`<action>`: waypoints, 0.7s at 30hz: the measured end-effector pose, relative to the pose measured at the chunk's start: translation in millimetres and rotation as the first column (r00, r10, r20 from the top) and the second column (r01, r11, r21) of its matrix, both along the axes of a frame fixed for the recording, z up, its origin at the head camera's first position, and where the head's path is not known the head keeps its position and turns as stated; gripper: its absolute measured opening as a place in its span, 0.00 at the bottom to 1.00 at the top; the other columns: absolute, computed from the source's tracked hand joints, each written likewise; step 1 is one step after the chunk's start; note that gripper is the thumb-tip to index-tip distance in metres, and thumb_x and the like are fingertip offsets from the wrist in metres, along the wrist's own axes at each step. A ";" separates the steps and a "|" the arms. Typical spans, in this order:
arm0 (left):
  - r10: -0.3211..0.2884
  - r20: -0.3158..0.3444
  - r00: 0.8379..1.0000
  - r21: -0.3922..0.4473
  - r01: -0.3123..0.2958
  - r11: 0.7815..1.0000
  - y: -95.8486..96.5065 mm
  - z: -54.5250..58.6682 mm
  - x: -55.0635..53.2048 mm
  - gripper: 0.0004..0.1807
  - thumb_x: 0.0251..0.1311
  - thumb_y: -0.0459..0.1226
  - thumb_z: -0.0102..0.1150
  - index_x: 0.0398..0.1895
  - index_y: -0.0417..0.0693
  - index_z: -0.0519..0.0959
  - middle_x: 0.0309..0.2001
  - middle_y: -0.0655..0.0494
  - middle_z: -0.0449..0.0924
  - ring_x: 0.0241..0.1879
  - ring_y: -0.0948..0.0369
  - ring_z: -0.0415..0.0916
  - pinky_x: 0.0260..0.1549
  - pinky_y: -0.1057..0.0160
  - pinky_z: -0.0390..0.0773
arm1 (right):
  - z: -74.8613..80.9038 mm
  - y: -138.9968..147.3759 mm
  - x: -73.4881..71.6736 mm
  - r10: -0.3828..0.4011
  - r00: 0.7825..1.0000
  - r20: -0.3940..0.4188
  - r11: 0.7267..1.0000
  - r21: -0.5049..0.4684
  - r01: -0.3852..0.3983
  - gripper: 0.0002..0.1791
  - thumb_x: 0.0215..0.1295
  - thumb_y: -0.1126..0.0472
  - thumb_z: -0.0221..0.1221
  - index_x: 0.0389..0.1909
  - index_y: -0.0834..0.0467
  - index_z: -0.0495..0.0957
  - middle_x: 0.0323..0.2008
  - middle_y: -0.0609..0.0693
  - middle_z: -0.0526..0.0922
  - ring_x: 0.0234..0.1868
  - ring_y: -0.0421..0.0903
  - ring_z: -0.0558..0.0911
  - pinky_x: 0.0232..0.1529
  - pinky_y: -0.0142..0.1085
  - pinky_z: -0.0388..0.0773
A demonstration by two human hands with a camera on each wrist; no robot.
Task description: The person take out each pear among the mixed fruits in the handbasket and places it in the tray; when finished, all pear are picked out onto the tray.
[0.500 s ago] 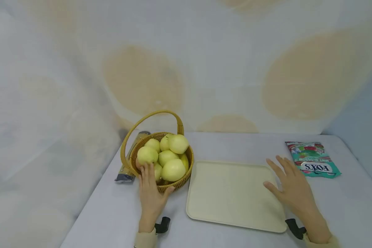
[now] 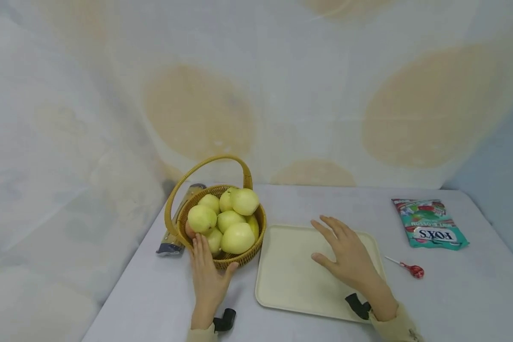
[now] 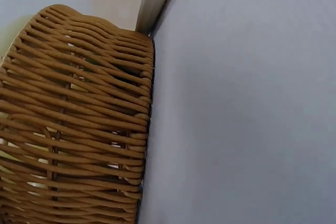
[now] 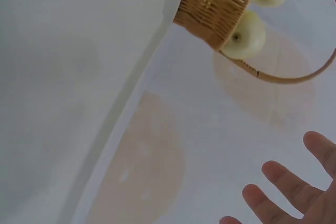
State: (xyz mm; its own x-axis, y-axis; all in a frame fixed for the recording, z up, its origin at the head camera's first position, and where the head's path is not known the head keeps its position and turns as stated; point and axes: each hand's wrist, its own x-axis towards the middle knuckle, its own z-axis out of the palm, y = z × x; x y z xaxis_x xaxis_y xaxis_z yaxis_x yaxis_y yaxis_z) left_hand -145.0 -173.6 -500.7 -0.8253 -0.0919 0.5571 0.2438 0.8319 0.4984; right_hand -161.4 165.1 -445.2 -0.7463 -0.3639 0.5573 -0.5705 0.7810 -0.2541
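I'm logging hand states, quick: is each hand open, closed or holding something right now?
Left hand: open, fingers straight at the round brown wicker basket, holding nothing.
Right hand: open, fingers spread above the cream rectangular tray, holding nothing.

In the head view, 1 teal and red bag (image 2: 430,224) at the right of the frame bears lettering that stands upside down as seen here. Its brand name, FOX'S, runs in large capitals on a pale label (image 2: 434,234) across the lower half of the bag. Just above that, a smaller line ends in BLOSSOM; the start of this line is too blurred to read. Any print on the red lollipop wrapper (image 2: 416,271), lower right of the frame, is too small to make out.
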 end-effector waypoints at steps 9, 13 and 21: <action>-0.004 0.053 0.999 0.084 -0.001 0.996 -6.2 -3.8 0.2 0.60 0.57 0.64 0.56 0.76 0.33 0.40 0.77 0.35 0.37 0.76 0.39 0.36 0.74 0.64 0.30 | 7.5 -57.4 -12.7 0.155 0.988 0.011 0.988 -0.022 -0.155 0.38 0.66 0.36 0.52 0.72 0.51 0.61 0.67 0.57 0.68 0.66 0.58 0.69 0.59 0.58 0.71; -0.002 0.029 1.000 0.060 0.000 0.998 -3.3 -4.0 -4.1 0.58 0.59 0.61 0.57 0.76 0.32 0.40 0.76 0.32 0.38 0.76 0.37 0.38 0.75 0.60 0.33 | 12.3 -82.4 -21.6 0.208 0.978 0.012 0.978 -0.029 -0.208 0.39 0.68 0.32 0.46 0.72 0.51 0.61 0.67 0.57 0.69 0.66 0.57 0.70 0.60 0.57 0.72; 0.012 0.062 0.998 0.073 -0.017 0.997 -4.7 -3.8 -1.2 0.58 0.56 0.53 0.64 0.76 0.33 0.40 0.77 0.33 0.38 0.76 0.37 0.37 0.76 0.52 0.38 | 15.6 -130.8 -29.5 0.298 0.953 0.052 0.954 -0.052 -0.296 0.44 0.65 0.26 0.32 0.71 0.49 0.61 0.67 0.56 0.69 0.67 0.57 0.70 0.61 0.56 0.71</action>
